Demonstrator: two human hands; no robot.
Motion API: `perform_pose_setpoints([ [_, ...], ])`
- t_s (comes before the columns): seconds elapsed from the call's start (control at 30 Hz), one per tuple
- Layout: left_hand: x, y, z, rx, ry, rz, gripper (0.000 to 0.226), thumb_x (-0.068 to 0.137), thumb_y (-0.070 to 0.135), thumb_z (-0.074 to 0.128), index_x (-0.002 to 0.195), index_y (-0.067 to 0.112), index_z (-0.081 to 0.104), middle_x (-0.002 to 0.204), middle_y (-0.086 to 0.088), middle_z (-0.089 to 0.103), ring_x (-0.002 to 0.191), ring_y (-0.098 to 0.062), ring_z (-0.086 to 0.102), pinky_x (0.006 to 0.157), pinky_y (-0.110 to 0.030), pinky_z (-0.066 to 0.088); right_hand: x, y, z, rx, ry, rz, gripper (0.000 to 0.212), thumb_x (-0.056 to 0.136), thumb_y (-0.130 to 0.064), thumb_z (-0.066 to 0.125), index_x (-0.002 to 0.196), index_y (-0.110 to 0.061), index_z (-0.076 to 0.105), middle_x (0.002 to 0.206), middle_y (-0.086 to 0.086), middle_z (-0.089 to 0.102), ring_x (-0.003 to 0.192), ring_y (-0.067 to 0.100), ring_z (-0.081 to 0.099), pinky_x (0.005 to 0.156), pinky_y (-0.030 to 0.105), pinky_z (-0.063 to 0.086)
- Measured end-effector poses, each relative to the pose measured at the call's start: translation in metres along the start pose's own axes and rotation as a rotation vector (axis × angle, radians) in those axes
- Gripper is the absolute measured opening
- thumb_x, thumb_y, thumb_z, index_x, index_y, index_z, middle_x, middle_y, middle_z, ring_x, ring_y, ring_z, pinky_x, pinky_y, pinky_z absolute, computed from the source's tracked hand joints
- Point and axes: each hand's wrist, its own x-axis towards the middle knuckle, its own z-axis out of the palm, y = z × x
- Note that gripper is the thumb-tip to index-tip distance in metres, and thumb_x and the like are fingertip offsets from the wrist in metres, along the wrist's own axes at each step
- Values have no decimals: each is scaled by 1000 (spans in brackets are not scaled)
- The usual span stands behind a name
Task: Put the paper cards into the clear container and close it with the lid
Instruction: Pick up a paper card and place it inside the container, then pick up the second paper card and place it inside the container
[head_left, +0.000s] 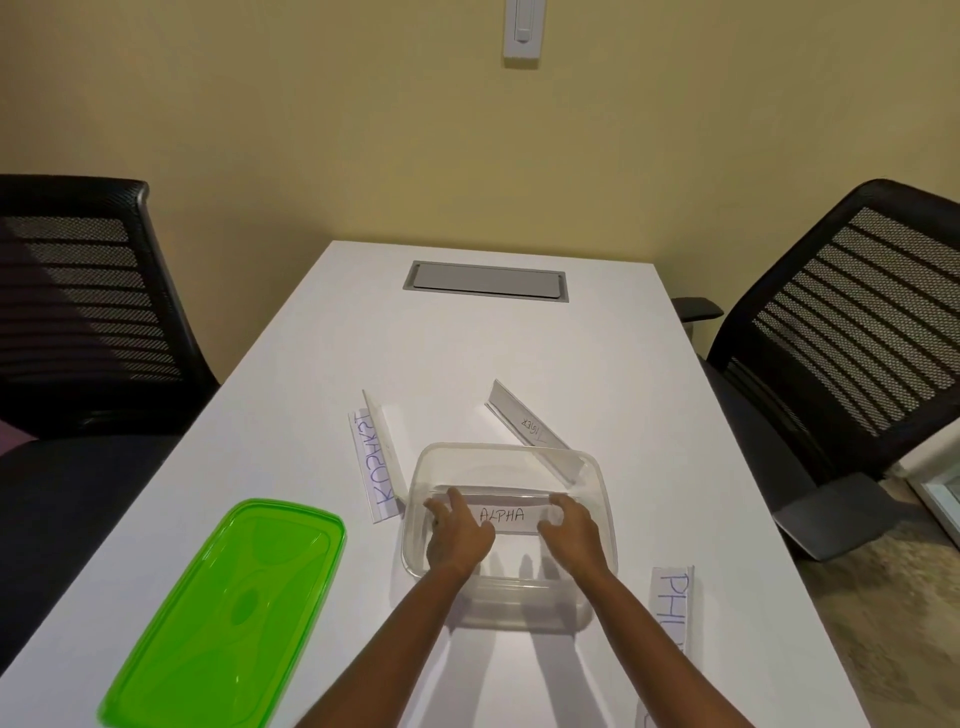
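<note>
My fingers (457, 506) hold the ALPHA card (511, 515) inside the clear container (605, 499); three cards and the green lid (228, 613) wait beside the container.

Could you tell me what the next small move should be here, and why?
Probably let go of the ALPHA card and lift both hands out. The left hand and right hand have it down inside the clear container, seemingly near the bottom. Three cards remain outside: the one left of the container, the TIGER card behind it, and one at the right. The green lid lies off.
</note>
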Motion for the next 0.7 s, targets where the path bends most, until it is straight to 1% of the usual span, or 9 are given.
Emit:
perform_pose_setpoints([
  [0.07,-2,2,-2,22,14,9,72,96,28,45,151,7,4,159,-21,-2,142,-34,29,111,-40,37,-5,0,-8,46,51,-47,42,91,-2,50,132,-5,48,138,17,50,125,29,50,99,29,43],
  [0.17,-12,8,-1,27,114,80,65,96,29,44,150,10,13,157,-18,16,139,-32,35,108,-39,39,-17,4,-28,142,173,-183,33,89,6,48,120,-2,58,126,18,59,114,27,57,92,28,46],
  [0.3,-38,13,16,-17,259,349,55,98,22,41,149,13,23,158,-10,21,145,-24,27,116,-34,32,-33,26,-65,130,341,-278,27,88,10,48,107,0,65,113,16,64,98,21,60,84,25,46],
  [0.4,-63,18,35,90,258,538,55,96,19,42,149,14,26,159,-8,20,149,-21,18,120,-31,24,-41,54,-89,106,409,-218,26,91,5,48,110,0,64,117,18,63,106,28,59,86,27,45],
  [0.43,-72,19,40,137,271,611,55,92,17,51,145,10,35,156,-13,30,146,-26,26,117,-32,30,-43,63,-95,87,405,-181,27,92,4,48,114,-1,62,121,18,62,110,30,58,89,29,45],
  [0.47,-80,21,44,172,281,702,55,83,15,64,136,6,50,146,-18,45,138,-31,42,109,-36,42,-44,73,-99,61,384,-141,28,92,1,49,118,-1,60,125,19,59,113,31,56,92,31,45],
  [0.53,-93,22,55,322,303,840,54,59,17,84,110,5,71,120,-17,69,113,-30,66,85,-37,58,-47,90,-106,15,305,-58,33,94,-4,49,127,-2,53,133,19,54,120,33,53,99,36,44],
  [0.6,-101,19,66,417,308,982,54,54,21,86,104,6,75,114,-14,72,108,-28,69,83,-37,59,-50,102,-110,-2,224,22,39,95,-12,50,134,-4,47,138,20,49,124,34,50,103,38,42],
  [0.7,-110,13,86,503,201,1118,52,59,29,83,106,10,74,116,-12,72,110,-25,68,87,-36,58,-55,113,-108,-17,133,114,47,96,-22,49,139,-5,39,141,20,47,129,35,47,106,39,40],
])
